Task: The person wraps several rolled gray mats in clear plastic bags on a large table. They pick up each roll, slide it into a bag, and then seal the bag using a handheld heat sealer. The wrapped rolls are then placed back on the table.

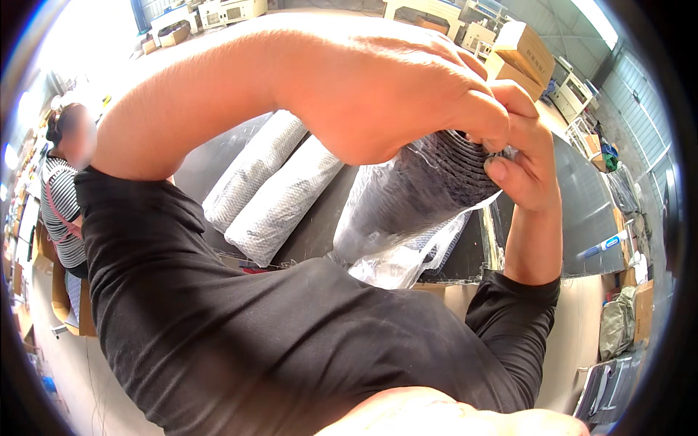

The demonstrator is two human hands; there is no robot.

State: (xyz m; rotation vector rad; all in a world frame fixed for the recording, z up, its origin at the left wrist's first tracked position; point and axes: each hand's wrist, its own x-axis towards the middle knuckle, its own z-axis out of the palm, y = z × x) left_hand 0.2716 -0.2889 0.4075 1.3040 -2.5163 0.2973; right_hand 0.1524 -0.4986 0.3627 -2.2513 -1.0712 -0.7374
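A thick roll of dark grey, textured sheet (454,171) stands tilted in front of me, its layered upper end exposed. Clear plastic bag film (363,211) wraps its side and bunches at the lower end. My left hand (407,91) arches over the upper end with fingers curled down; the back of the hand hides what they hold. At the right rim of that end, my right hand (527,149) pinches what looks like the film's edge between thumb and fingers. The two hands' fingers meet there.
Two plastic-wrapped rolls (283,203) lie on the black tabletop (313,232) to the left. A blue-and-white tube (605,245) lies at the right. Cardboard boxes (520,54) are stacked beyond the table. A person in a striped top (64,211) stands at far left.
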